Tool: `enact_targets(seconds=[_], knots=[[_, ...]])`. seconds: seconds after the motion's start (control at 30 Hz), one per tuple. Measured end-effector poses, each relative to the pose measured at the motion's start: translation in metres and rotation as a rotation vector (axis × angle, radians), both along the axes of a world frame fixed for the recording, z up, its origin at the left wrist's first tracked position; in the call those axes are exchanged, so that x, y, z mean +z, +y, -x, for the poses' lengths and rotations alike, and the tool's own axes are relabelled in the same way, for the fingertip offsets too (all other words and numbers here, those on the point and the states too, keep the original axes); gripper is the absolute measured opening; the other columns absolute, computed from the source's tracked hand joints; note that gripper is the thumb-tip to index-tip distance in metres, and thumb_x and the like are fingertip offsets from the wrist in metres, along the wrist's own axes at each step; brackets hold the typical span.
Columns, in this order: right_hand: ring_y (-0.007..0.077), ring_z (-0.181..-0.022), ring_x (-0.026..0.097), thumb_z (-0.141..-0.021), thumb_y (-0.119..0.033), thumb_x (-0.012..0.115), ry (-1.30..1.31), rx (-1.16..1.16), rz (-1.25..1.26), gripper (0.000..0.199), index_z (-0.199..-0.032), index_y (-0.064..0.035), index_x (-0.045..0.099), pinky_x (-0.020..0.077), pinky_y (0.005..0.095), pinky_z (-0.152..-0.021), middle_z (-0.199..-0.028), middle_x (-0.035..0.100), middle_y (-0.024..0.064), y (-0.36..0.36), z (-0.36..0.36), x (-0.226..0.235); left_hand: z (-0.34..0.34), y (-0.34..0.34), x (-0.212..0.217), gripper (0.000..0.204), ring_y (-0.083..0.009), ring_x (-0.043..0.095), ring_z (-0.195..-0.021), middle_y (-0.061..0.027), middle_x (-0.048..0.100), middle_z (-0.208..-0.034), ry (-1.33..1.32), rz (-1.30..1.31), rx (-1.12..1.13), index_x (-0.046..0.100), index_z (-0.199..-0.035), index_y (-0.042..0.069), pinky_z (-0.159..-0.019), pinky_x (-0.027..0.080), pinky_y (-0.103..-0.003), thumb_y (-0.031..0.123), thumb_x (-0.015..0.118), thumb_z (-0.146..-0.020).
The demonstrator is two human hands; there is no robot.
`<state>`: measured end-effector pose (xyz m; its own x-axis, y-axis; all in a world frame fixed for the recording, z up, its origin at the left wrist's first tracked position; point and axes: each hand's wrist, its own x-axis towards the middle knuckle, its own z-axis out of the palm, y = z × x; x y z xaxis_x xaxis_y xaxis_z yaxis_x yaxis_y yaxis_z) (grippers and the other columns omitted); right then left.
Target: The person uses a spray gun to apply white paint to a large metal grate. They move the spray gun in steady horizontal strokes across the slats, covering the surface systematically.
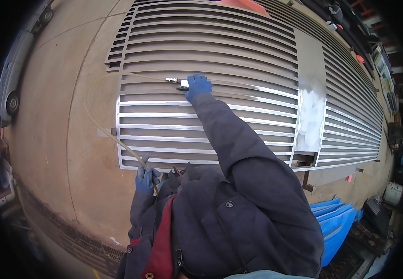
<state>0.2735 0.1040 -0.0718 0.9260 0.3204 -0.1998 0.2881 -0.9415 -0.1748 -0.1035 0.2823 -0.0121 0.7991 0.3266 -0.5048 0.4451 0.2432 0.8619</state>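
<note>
Jacket (262,218): dark, red-edged
Right hand (198,87): gloved, clamped on hose-fed tool (183,85)
Left hand (145,180): curled around pale hose (111,136)
Slatted frame (150,103): silvery nearest, duller beyond

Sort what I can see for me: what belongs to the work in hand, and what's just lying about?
Part of the work:
hand tool, held in the right hand
hose, running to the left hand
slatted metal frame, partly shiny

Apparently just lying or standing about:
blue sheets, lower right
vehicle, far left
</note>
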Motion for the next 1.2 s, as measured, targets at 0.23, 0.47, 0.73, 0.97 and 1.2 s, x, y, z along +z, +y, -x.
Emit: enact_targets(seconds=[0.23,0.47,0.73,0.97,1.2], knots=[[0.0359,-0.128,0.056,-0.089,-0.039,0.071,-0.016,-0.237,0.061,0.052,-0.136,-0.0230,0.059,0.0499,0.0549,-0.100,-0.137,0.056,0.0135,-0.101,-0.015,0.021,0.001,-0.010,0.004,0.046,-0.0037,0.052,-0.055,-0.0019,0.065,-0.080,0.026,0.088,-0.012,0.041,-0.156,0.010,-0.050,0.043,-0.018,0.020,0.045,-0.112],[0.0421,-0.125,0.058,-0.090,-0.047,0.072,0.011,-0.520,0.188,0.060,-0.138,-0.0161,0.057,0.0508,0.0497,-0.103,-0.136,0.057,0.0198,-0.201,-0.039,0.042,0.008,-0.013,0.015,0.046,-0.0027,0.047,-0.055,0.0012,0.061,-0.076,0.070,0.041,-0.133,0.045,-0.155,0.009,-0.052,0.039,-0.019,0.019,0.043,-0.110],[0.0386,-0.127,0.056,-0.083,-0.045,0.077,0.030,-0.342,0.114,0.064,-0.133,-0.0095,0.061,0.0503,0.0513,-0.103,-0.135,0.057,0.0174,-0.089,-0.026,0.029,0.005,-0.001,0.013,0.045,-0.0043,0.050,-0.055,-0.0008,0.063,-0.076,0.099,0.065,-0.015,0.046,-0.154,0.008,-0.051,0.042,-0.020,0.020,0.043,-0.111],[0.0344,-0.126,0.058,-0.087,-0.034,0.075,0.029,-0.024,0.080,0.054,-0.134,-0.0130,0.058,0.0526,0.0521,-0.096,-0.134,0.056,0.0140,0.005,-0.004,0.018,0.006,0.005,0.011,0.043,-0.0022,0.051,-0.057,-0.0012,0.065,-0.082,0.052,0.036,0.000,0.043,-0.153,0.008,-0.052,0.043,-0.017,0.019,0.045,-0.112],[0.0378,-0.126,0.058,-0.091,-0.043,0.070,0.036,-0.133,0.166,0.058,-0.137,-0.0105,0.055,0.0515,0.0526,-0.099,-0.135,0.055,0.0200,-0.097,-0.011,0.023,-0.007,-0.004,0.011,0.043,-0.0010,0.050,-0.059,-0.0008,0.065,-0.083,0.058,0.102,-0.053,0.044,-0.154,0.010,-0.054,0.041,-0.016,0.019,0.044,-0.112]])
